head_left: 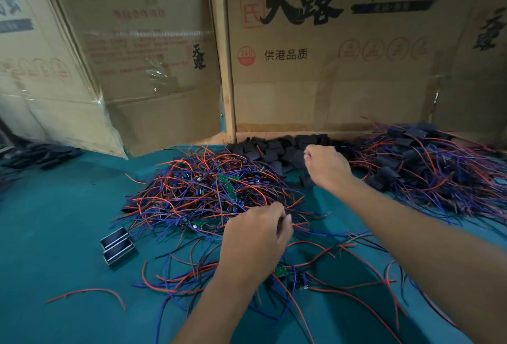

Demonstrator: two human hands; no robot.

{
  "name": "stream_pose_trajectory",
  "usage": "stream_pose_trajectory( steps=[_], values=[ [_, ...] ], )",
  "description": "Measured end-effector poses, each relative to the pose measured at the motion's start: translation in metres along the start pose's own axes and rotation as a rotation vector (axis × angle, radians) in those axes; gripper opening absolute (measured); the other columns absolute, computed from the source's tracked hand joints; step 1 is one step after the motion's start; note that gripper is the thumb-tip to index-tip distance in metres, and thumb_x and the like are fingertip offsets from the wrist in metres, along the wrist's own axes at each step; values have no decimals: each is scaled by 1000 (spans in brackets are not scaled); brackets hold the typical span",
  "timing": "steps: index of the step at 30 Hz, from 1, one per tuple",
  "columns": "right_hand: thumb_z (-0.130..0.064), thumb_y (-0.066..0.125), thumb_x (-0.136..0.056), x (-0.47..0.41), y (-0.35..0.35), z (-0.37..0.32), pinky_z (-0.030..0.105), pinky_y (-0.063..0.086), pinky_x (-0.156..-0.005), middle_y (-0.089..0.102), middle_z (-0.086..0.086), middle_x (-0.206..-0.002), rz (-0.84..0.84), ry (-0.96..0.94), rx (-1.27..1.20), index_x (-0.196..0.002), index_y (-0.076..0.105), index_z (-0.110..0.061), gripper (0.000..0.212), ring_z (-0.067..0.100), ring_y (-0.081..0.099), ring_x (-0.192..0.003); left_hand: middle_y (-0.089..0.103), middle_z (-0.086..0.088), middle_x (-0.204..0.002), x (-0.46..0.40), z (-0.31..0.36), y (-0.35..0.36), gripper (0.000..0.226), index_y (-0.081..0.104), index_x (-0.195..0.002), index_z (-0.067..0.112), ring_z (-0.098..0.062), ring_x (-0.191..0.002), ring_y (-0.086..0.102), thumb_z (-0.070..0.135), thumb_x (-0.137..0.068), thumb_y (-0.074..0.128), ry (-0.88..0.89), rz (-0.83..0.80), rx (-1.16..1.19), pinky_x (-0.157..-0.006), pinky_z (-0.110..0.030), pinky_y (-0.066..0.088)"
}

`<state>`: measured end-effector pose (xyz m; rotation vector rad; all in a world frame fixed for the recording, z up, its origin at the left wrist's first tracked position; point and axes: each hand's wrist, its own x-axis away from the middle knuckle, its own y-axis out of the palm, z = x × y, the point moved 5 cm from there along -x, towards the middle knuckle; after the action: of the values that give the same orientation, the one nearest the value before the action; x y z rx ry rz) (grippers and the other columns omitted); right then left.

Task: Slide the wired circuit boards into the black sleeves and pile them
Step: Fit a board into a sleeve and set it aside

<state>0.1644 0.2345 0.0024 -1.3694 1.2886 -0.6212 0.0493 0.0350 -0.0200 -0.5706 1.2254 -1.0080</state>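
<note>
We judge the task partly done: our left hand [255, 231] pinches wires in the unsleeved boards [208, 192]; our right hand [326, 168] closes over loose sleeves [277, 151]; a finished pile [428, 162] lies right.

Two small metal block components [118, 245] lie side by side on teal table covering [55, 234]. Printed cardboard cartons [329, 69] stand along rear edge.
</note>
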Motion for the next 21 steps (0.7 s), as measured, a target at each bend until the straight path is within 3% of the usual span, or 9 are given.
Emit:
stream_pose_trajectory(
  steps=[2, 4, 6, 8, 10, 12, 14, 18, 21],
  values=[
    [-24, 47, -99, 36, -23, 4, 31, 44, -60, 66, 6, -78, 48, 28, -281, -83, 62, -16, 23, 29, 62, -73, 56, 10, -88, 0, 3, -6, 28, 56, -117, 29, -15, -89, 57, 47, -96, 52, -34, 46, 81, -73, -33, 49],
    [-26, 55, -96, 82, -42, 1, 15, 38, -51, 59, -8, -59, 66, -15, -378, -78, 65, -18, 21, 10, 57, -57, 58, 10, -110, 0, 9, -7, 59, 43, -141, 28, -12, -105, 55, 52, -90, 58, -21, 36, 97, -79, -28, 42],
    [-25, 60, -94, 126, -51, -3, 13, 43, -56, 58, -9, -53, -18, -44, -463, -75, 65, -21, 20, 1, 55, -53, 61, 11, -116, 2, 23, -10, 74, 37, -148, 25, -12, -107, 58, 58, -86, 61, 54, 30, 66, -78, -28, 42],
    [-16, 60, -94, 156, -47, -3, 38, 55, -71, 66, 2, -62, -156, -13, -680, -74, 67, -13, 21, 11, 61, -62, 67, 8, -105, 6, 37, -12, 69, 48, -139, 22, -16, -97, 65, 58, -83, 65, 141, 42, 47, -73, -33, 47],
    [-9, 58, -95, 173, -44, 0, 49, 55, -78, 68, 13, -73, -229, 73, -955, -79, 68, -7, 19, 21, 63, -70, 67, 8, -90, 10, 44, -16, 57, 57, -127, 22, -16, -85, 66, 53, -81, 69, 182, 46, 54, -68, -35, 49],
    [-12, 61, -93, 183, -38, 4, 47, 58, -80, 67, 22, -87, -369, 180, -1322, -85, 65, -2, 14, 30, 67, -75, 62, 11, -84, 12, 43, -17, 53, 56, -126, 25, -8, -79, 59, 46, -80, 71, 179, 11, 195, -71, -32, 48],
    [-20, 63, -86, 190, -33, 4, 43, 58, -81, 67, 28, -101, -565, 249, -1629, -97, 58, 5, 27, 33, 69, -78, 58, 13, -83, 11, 40, -17, 54, 56, -129, 27, 1, -75, 52, 42, -81, 74, 192, -49, 322, -73, -22, 43],
    [-19, 66, -89, 196, -25, 5, 43, 56, -84, 62, 28, -114, -715, 184, -1757, -124, 42, 16, 55, 34, 68, -87, 55, 16, -82, 10, 38, -20, 62, 56, -137, 32, 11, -69, 46, 44, -80, 77, 286, -139, 411, -67, -10, 33],
    [-28, 87, -70, 194, -19, 2, 36, 58, -76, 67, 21, -103, -673, 159, -1830, -122, 55, 7, 70, 27, 69, -83, 59, 17, -84, 8, 25, -18, 66, 51, -137, 44, 0, -65, 49, 59, -77, 74, 245, -239, 438, -62, -15, 36]
  ],
)
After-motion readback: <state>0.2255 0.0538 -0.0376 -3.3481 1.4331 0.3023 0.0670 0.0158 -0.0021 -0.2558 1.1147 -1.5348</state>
